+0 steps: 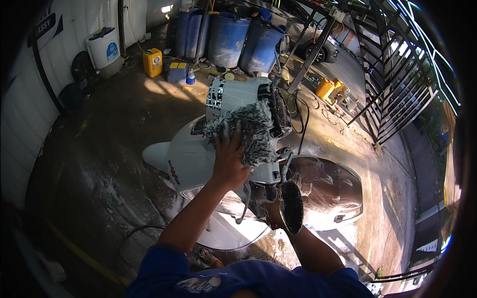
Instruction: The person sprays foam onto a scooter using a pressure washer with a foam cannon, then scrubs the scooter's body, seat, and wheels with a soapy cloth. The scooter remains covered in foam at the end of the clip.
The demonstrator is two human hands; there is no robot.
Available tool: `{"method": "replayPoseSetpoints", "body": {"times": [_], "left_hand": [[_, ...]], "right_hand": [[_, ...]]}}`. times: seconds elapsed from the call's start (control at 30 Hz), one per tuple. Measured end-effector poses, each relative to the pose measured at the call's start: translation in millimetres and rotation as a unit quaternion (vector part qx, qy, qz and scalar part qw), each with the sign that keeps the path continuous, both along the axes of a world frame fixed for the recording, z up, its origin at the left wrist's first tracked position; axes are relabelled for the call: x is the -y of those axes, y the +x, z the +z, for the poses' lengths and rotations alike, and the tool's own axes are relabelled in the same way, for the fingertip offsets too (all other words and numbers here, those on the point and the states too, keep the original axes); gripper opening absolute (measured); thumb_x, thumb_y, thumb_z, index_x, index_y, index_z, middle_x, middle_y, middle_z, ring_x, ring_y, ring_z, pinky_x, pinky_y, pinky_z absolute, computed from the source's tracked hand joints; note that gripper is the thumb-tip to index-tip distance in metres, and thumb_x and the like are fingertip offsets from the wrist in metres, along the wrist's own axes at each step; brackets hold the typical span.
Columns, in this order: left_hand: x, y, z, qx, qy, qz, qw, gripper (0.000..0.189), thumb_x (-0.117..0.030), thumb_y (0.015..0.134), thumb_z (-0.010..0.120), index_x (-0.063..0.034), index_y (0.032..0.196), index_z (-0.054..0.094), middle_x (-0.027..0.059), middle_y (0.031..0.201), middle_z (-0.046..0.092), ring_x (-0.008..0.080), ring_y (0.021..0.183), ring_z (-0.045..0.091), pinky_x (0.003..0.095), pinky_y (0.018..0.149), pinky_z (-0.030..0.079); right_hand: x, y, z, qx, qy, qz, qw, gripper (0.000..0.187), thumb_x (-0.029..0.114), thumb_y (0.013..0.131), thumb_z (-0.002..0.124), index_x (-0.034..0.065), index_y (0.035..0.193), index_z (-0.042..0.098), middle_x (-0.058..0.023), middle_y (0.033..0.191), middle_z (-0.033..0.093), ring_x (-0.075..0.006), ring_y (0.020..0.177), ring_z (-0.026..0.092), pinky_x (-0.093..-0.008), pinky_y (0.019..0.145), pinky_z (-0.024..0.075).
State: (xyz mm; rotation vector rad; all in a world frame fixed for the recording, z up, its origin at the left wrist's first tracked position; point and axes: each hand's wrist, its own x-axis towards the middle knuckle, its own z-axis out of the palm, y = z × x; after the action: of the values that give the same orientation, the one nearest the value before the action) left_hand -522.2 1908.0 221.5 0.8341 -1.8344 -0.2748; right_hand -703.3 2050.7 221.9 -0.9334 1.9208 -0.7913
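A pale scooter [192, 147] with soap suds on it stands before me, its handlebar cowl facing up at me. My left hand [231, 160] lies with fingers spread on a shaggy grey microfiber wash cloth [253, 130], pressing it against the cowl. Low on the near side, my right hand [274, 213] is around the handlebar grip, partly hidden behind a round-backed mirror [291, 206]. A brake lever [245, 203] sticks out between my forearms. Foam streaks the dark seat [324, 180] to the right.
Blue drums [228, 39] stand at the back, with a yellow jerrycan [152, 62] and a blue container [177, 72] nearer. A black hose [306, 123] trails behind the scooter. Black metal stairs [395, 89] rise at right. A parked car [320, 48] is beyond. The concrete floor [111, 149] is wet.
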Motion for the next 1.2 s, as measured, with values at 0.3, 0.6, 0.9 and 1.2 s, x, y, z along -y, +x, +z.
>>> {"method": "replayPoseSetpoints", "body": {"times": [0.3,0.6,0.9,1.2], "left_hand": [[122.0,-23.1,175.7,0.343,0.182,0.123,0.913,0.058,-0.048,0.089,0.059,-0.0018,0.123,0.067,0.0193,0.137,0.06,0.0399,0.132,0.05,0.0597,0.121,0.02],[33.6,19.4,-18.8,0.142,0.057,0.16,0.975,0.064,-0.041,0.093,0.054,-0.004,0.146,0.049,0.017,0.153,0.045,0.0394,0.141,0.041,0.0561,0.121,0.021],[-204.4,114.4,-84.2,-0.393,0.626,-0.105,0.665,0.054,-0.031,0.101,0.039,0.0013,0.143,0.047,0.0182,0.142,0.055,0.0355,0.127,0.057,0.0531,0.107,0.047],[-278.1,-94.0,-163.2,-0.163,0.774,-0.242,0.562,0.045,-0.031,0.102,0.05,0.0003,0.134,0.055,0.0112,0.132,0.06,0.0219,0.121,0.057,0.0392,0.105,0.043]], "right_hand": [[-0.4,-13.1,14.2,0.013,-0.031,0.119,0.992,0.05,0.026,0.079,0.076,-0.0021,0.117,0.06,-0.0237,0.095,0.072,-0.0333,0.083,0.073,-0.0433,0.076,0.0554],[0.0,-15.3,4.4,-0.011,-0.055,0.121,0.991,0.053,0.024,0.081,0.069,-0.0034,0.124,0.056,-0.0261,0.108,0.07,-0.0387,0.104,0.069,-0.0448,0.09,0.054],[-123.6,-93.3,-110.1,0.329,-0.038,0.238,0.913,0.046,0.028,0.099,0.055,0.0053,0.139,0.057,-0.0141,0.121,0.068,-0.022,0.104,0.067,-0.0377,0.084,0.0544],[-197.4,-81.2,-203.8,0.371,-0.1,0.061,0.921,0.087,0.022,0.084,0.075,-0.0039,0.153,0.028,-0.0205,0.148,0.05,-0.0289,0.133,0.054,-0.0374,0.111,0.043]]}}
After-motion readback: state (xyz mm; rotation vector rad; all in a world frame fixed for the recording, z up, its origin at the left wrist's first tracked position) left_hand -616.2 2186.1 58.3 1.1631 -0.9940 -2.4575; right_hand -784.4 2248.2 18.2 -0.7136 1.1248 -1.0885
